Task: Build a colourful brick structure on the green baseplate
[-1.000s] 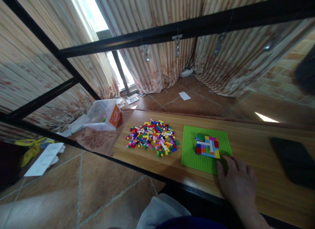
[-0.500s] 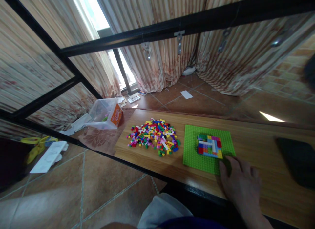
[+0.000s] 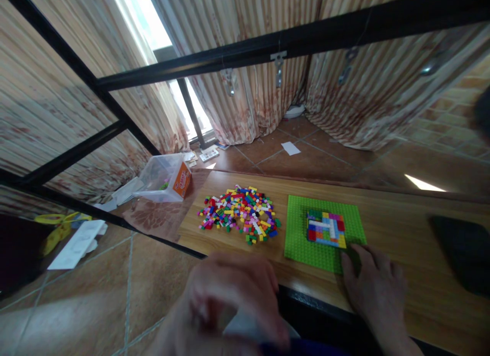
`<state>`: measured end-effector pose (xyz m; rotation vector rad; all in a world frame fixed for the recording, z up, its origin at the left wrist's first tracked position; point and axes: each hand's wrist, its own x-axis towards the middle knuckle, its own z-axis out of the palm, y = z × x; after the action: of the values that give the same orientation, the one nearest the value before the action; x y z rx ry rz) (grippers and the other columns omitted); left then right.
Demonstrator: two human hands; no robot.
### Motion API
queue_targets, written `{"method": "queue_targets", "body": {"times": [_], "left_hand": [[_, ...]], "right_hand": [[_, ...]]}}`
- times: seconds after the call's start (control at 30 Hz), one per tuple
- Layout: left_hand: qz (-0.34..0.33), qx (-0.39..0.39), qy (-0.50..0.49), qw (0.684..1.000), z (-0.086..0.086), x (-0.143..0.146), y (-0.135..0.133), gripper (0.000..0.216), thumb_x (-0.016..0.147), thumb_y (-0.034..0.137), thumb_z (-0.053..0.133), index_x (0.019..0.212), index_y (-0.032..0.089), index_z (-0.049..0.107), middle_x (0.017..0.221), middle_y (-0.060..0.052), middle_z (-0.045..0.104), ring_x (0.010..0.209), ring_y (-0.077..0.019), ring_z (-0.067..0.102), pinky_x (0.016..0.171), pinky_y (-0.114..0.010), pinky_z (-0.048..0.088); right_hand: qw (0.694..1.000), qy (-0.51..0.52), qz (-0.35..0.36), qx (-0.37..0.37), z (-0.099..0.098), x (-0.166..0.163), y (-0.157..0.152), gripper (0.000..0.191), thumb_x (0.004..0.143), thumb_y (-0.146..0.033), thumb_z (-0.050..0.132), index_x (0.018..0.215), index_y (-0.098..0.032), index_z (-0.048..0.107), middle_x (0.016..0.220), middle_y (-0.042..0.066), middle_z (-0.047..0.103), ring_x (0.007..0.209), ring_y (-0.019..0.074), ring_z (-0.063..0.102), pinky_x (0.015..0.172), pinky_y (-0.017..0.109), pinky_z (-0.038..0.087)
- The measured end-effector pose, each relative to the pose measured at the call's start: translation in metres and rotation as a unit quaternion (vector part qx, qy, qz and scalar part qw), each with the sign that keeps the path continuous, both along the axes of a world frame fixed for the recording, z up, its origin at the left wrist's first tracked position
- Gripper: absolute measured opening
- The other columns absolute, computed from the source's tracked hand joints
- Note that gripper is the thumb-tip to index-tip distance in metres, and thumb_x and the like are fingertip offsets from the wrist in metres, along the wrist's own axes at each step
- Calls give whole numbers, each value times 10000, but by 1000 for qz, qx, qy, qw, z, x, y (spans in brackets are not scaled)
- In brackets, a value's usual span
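Note:
A green studded baseplate [image 3: 300, 249] lies on the wooden table, bearing a low rectangular build [image 3: 326, 228] of many-coloured bricks. My right hand [image 3: 377, 284] rests at the plate's near right corner, thumb and fingers apart, fingertips touching the corner beside the build. My left hand [image 3: 229, 300] is raised in front of the table's near edge, blurred, with its fingers bent; whether anything sits between them cannot be made out. Beyond it, left of the plate, spreads a pile of loose small bricks [image 3: 241, 210] in mixed colours.
A clear plastic box [image 3: 161, 180] with an orange label stands past the table's left end, with a few pieces inside. At the table's right lies a dark flat object [image 3: 461, 254]. A black metal frame [image 3: 245, 52] crosses above, before striped curtains [image 3: 260, 106].
My left hand has come into view from below, in front of the table. My right hand stays at the baseplate's corner, and the bricks look unmoved.

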<state>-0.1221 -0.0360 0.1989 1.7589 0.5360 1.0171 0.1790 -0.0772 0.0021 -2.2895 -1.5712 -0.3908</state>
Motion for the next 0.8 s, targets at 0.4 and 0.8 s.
{"method": "queue_targets", "body": {"times": [0.4, 0.8], "left_hand": [[424, 12, 253, 870, -129, -37, 96, 265, 792, 300, 592, 994, 158, 690, 945, -81, 696, 786, -193, 660, 768, -335, 537], [438, 97, 398, 800, -145, -58, 115, 252, 815, 188, 551, 1034, 169, 673, 1040, -117, 641, 989, -264, 625, 884, -418, 526]], "right_hand": [[1000, 11, 0, 6, 3, -2, 2, 367, 931, -411, 442, 1110, -154, 633, 1168, 141, 616, 1005, 301, 521, 793, 418, 421], [999, 32, 3, 8, 8, -5, 0, 402, 941, -429, 421, 1127, -149, 642, 1171, 142, 619, 1027, 309, 530, 815, 427, 427]]}}
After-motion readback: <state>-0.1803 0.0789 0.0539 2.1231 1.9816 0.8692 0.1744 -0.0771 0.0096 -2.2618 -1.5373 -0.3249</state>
